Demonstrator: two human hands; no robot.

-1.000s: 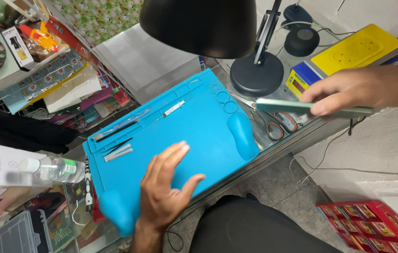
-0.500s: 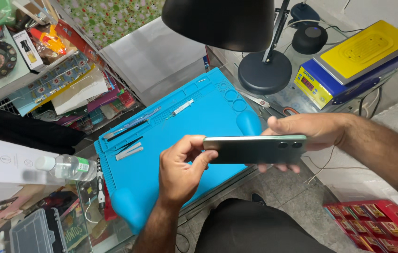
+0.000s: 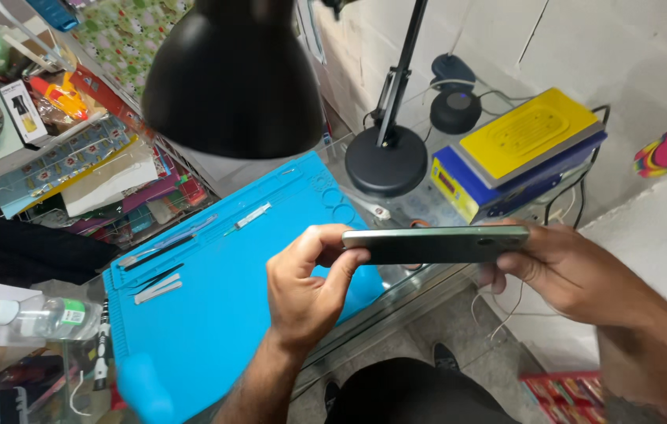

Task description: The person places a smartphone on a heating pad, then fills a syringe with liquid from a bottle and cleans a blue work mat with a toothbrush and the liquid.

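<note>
We grip one dark phone (image 3: 436, 244) edge-on, our left hand (image 3: 306, 286) and right hand (image 3: 569, 271) each closed on an end, above one blue mat (image 3: 216, 314).

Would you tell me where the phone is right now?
The phone is held edge-on between the left hand and right hand, above the blue mat.

— That mat (image 3: 223, 314) on the table is bright blue, right?

— Yes, with silver tools (image 3: 157, 289) near its left edge. The lamp (image 3: 235, 74) is black.

— And the phone (image 3: 436, 244)?

— Dark green. The box (image 3: 506, 161) at the right edge is blue with a yellow top.
</note>
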